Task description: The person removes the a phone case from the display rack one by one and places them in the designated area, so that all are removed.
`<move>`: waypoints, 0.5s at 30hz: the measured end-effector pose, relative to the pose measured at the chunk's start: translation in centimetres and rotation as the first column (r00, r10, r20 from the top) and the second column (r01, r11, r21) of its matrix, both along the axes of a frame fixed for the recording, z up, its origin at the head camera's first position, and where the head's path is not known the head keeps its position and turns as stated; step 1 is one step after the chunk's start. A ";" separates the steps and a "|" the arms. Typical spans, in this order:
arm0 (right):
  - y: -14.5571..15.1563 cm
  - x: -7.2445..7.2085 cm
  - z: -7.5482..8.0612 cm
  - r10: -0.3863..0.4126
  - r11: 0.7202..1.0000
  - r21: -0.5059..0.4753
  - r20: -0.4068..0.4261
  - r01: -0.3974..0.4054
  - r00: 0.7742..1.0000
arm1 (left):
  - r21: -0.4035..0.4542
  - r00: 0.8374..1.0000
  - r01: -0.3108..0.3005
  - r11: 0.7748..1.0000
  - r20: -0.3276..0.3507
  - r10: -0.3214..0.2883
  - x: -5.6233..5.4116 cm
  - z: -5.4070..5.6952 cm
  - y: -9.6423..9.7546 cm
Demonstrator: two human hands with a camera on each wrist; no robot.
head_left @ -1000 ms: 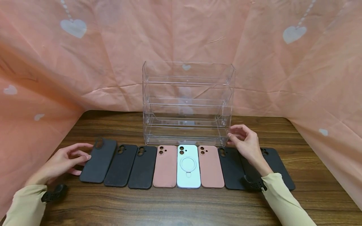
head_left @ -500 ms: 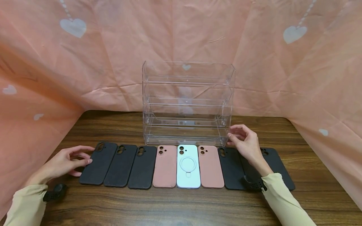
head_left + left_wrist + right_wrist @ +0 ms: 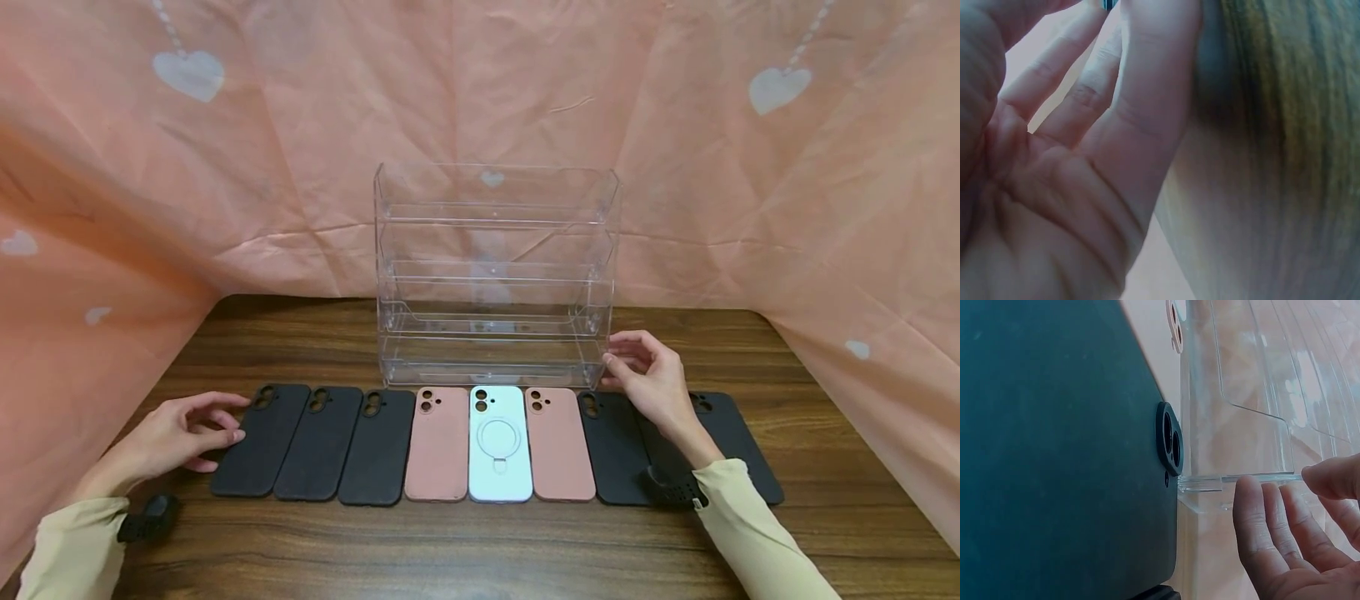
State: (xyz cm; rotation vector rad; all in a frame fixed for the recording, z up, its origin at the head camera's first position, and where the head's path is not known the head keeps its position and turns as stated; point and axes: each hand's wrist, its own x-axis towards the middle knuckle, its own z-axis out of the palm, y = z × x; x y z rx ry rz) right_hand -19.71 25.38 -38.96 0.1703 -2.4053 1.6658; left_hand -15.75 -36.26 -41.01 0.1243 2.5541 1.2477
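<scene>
A flat row of phone cases lies on the wooden table. At its left end is a black phone case, whose left edge my left hand touches with thumb and fingertips. In the left wrist view the palm and loosely bent fingers fill most of the picture. Behind the row stands a clear tiered acrylic rack. Against its lower right side rest the fingertips of my right hand. The right wrist view shows the thumb apart from the other fingers, along the clear panel's edge.
In the row's middle lies a white phone case with a ring, between a pink phone case and another pink one. More black cases, such as the one at the right end, lie partly under my right arm. Pink cloth hangs around.
The leftmost black case has come down flat and slid slightly toward me, level with its neighbours. My left hand moved down with it. My right hand has stayed at the rack.
</scene>
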 end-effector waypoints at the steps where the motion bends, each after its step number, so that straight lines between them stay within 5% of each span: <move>1: 0.0 0.0 -0.1 -0.003 1.000 0.018 -0.006 0.003 1.000 | -0.011 1.000 0.001 1.000 -0.001 -0.001 0.0 0.1 0.0; 10: 0.0 0.0 -0.1 0.002 0.994 0.106 -0.034 0.002 0.999 | -0.111 0.999 0.009 0.994 -0.032 -0.012 -0.1 1.1 0.4; 15: 0.1 0.1 -0.1 -0.011 0.994 0.108 -0.025 0.014 1.000 | -0.195 0.990 -0.034 0.980 -0.144 0.006 -0.5 2.0 1.1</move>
